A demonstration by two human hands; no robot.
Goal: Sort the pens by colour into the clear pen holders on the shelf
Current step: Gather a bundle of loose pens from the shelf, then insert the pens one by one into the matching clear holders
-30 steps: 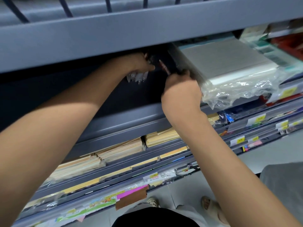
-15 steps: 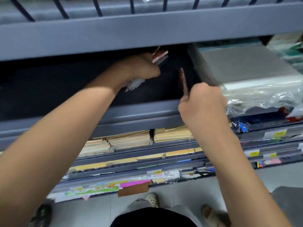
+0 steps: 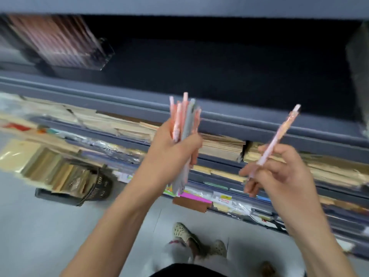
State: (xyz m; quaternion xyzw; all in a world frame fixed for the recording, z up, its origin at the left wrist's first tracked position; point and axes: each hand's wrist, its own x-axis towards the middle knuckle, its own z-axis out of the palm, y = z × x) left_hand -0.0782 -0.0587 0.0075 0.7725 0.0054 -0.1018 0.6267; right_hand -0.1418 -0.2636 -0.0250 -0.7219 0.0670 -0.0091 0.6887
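Grey metal shelving (image 3: 259, 124) across the view, whole frame motion-blurred. Dark bay in the upper tier. At its far left, a clear pen holder (image 3: 60, 43) packed w/ pinkish pens, detail too smeared to read. At far right edge, a plastic-wrapped pack (image 3: 359, 76), contents unclear. Lower tiers crammed w/ tan paper stacks (image 3: 221, 146) and price labels, plus a bright pink card (image 3: 194, 196) poking out at the front.

Left grip (image 3: 171, 150): approx centre frame, in front of the shelf lip. Fingers curled tight round a bundle of pens (image 3: 184, 120), mostly pink/orange w/ some grey. Held near upright, tops fanned slightly above the fist, lower ends sticking out beneath.

Right grip (image 3: 279, 174): off to the right, apart from the bundle. Thumb and fingers pinching the lower part of a single pink pen (image 3: 279, 134), tilted up and right, top end over the shelf lip.

Neither lot in the holder; both well apart from it.

On the grey floor (image 3: 40, 226) at left, a black basket (image 3: 99, 188) holding packets. Sandalled feet (image 3: 185, 234) at bottom, between the forearms.
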